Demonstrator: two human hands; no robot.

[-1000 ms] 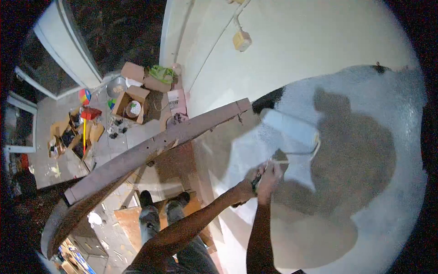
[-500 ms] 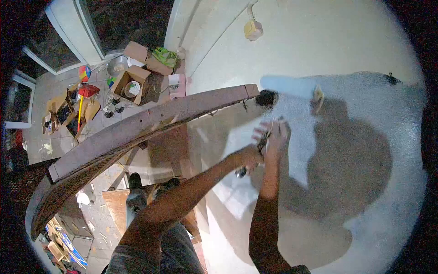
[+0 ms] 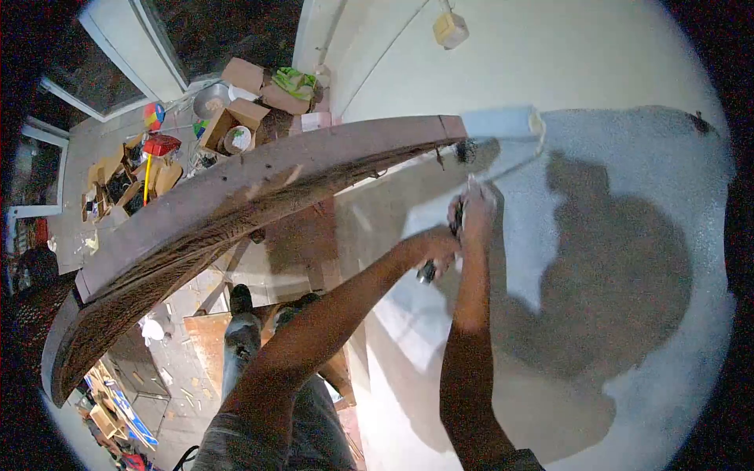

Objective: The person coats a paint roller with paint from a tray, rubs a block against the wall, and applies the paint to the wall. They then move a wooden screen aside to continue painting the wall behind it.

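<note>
A paint roller with a light blue sleeve lies against the wall, at the upper edge of a pale blue painted area. Its bent wire frame runs down toward both of my hands. My left hand is closed around the lower handle, whose dark end sticks out below the fist. Higher up, my right hand is wrapped about the handle close to the frame. Right beside the sleeve's left end is the tip of a curved, mauve-grey ledge.
A yellowed electrical box sits on the cream wall. Cardboard boxes, a red dustpan and debris lie on the tiled floor at left. Beneath my feet is a wooden board. My shadow covers part of the wall.
The roller has shifted left along the wall toward the ledge's tip, both hands moving with it. The whole view has also shifted a little.
</note>
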